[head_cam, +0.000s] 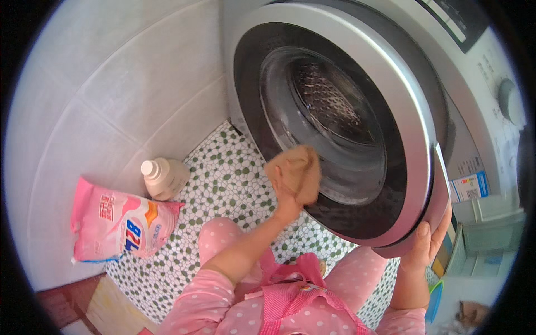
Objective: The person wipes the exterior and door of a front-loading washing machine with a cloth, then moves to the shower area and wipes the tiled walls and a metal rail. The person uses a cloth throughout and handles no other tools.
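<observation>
In front of me is a front-loading washing machine, its round door (pixel 402 167) apparently swung a little away from the body. The door has a silver rim, a black ring and a clear glass bowl (pixel 289 104), through which a perforated metal drum shows. My left hand (pixel 287 194) holds a tan cloth (pixel 299 171) against the lower left part of the glass and black ring; both are slightly blurred. With my right hand (pixel 425 243) I grip the door's edge at its handle (pixel 439 188), thumb on the near side; some fingers are hidden behind it.
By the tiled wall (pixel 125 83) on the left stand a cream bottle (pixel 165 178) and a pink detergent bag (pixel 121 224). The pebble-patterned floor (pixel 217 176) lies below. The control knob (pixel 508 100) is upper right, with a pale green bin or rack (pixel 485 238) at right.
</observation>
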The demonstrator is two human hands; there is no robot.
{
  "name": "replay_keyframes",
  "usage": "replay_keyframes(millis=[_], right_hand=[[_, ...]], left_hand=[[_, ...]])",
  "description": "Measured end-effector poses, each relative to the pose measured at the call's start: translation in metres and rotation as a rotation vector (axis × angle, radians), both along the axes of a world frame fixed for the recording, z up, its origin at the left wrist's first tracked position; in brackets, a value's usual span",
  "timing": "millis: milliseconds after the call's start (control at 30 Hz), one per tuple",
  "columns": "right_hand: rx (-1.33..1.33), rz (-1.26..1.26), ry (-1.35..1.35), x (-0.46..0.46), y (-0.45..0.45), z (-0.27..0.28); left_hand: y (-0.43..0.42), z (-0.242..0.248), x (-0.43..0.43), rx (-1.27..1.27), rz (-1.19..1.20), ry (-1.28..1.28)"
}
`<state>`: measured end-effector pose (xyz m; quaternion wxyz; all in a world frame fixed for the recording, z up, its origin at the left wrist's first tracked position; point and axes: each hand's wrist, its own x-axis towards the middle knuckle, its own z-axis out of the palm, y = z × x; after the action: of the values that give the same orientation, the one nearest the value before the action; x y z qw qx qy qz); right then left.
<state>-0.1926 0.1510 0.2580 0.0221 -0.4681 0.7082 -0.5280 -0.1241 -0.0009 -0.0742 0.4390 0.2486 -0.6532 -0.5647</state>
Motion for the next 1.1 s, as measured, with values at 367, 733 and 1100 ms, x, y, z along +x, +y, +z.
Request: replay_keyframes(millis=[367, 733, 1100], right_hand=[[-0.058, 0.07, -0.192, -0.009, -0.008, 0.002], [-0.06, 0.202, -0.239, -0.028, -0.009, 0.002], [-0.158, 0.18, -0.362, -0.024, -0.021, 0.001]], left_hand=[[-0.053, -0.033, -0.022, 0.241, 0.351, -0.273], [0.168, 0.017, -0.034, 0.205, -0.038, -0.194], [0.14, 0.107, -0.024, 0.287, 0.177, 0.004]])
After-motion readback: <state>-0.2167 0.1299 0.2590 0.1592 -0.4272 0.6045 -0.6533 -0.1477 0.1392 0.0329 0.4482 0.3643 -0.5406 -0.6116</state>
